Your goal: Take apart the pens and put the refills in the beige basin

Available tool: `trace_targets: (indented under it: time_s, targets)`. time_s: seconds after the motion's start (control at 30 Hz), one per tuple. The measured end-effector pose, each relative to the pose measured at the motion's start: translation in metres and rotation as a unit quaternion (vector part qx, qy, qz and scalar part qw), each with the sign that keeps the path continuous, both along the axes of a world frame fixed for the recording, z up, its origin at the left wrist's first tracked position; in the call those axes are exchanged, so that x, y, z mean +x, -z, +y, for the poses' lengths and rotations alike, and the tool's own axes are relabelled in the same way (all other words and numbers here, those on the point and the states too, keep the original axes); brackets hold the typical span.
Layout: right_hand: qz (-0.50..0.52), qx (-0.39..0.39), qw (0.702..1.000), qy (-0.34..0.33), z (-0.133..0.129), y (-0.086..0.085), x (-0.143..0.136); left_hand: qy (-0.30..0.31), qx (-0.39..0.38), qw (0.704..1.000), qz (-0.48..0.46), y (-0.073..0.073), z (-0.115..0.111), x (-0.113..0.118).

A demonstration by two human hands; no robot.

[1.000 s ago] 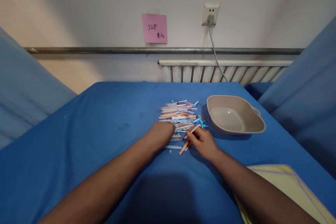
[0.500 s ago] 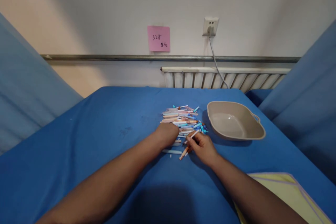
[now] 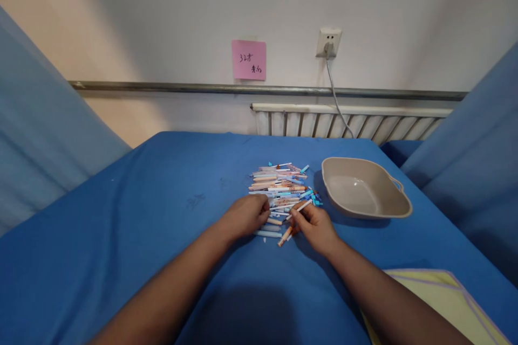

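A pile of pens (image 3: 279,178), white, light blue and peach, lies on the blue cloth in front of me. My left hand (image 3: 247,214) is at the pile's left side, its fingers curled together at the pens; what they hold, if anything, is hidden. In my right hand (image 3: 313,226), at the lower right of the pile, a slim white pen (image 3: 300,207) is pinched between thumb and fingers. Peach pens (image 3: 285,237) stick out below that hand. Small blue caps (image 3: 314,198) lie at the pile's right edge.
To the right of the pile stands a beige basin (image 3: 364,186). A folded yellow cloth (image 3: 437,296) lies at the near right. Behind the blue-covered surface (image 3: 162,183) are a radiator (image 3: 311,121) and a metal rail (image 3: 182,88). Blue curtains hang on both sides.
My left hand has shifted slightly left and toward me, uncovering more pens. My right hand stays nearly in place with the white pen. The view has shifted slightly.
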State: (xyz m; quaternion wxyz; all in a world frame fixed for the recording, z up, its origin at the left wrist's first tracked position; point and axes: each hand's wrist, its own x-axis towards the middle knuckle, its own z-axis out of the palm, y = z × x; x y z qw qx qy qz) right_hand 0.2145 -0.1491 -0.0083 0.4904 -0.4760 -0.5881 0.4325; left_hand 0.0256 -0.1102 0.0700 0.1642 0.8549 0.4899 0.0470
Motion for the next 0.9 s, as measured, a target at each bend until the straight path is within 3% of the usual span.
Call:
trace_targets:
  time_s: [0.1,0.23,0.33,0.5,0.9]
  targets:
    - [0.091,-0.046,0.995,-0.002,-0.001,-0.005,-0.002,-0.038,-0.089,0.982,-0.16,0.008,-0.007,-0.007]
    - [0.178,-0.079,0.981,0.007,-0.004,-0.016,-0.004,-0.103,-0.217,0.909,-0.341,0.021,-0.018,-0.009]
    - [0.225,-0.092,0.97,0.003,-0.007,-0.021,-0.004,-0.138,-0.272,0.86,-0.41,0.028,-0.024,-0.007]
    - [0.264,-0.1,0.959,-0.001,-0.009,-0.024,-0.004,-0.17,-0.305,0.816,-0.46,0.034,-0.025,-0.004]
    - [0.253,-0.075,0.965,-0.013,-0.013,-0.026,-0.004,-0.179,-0.335,0.795,-0.473,0.039,-0.025,-0.003]
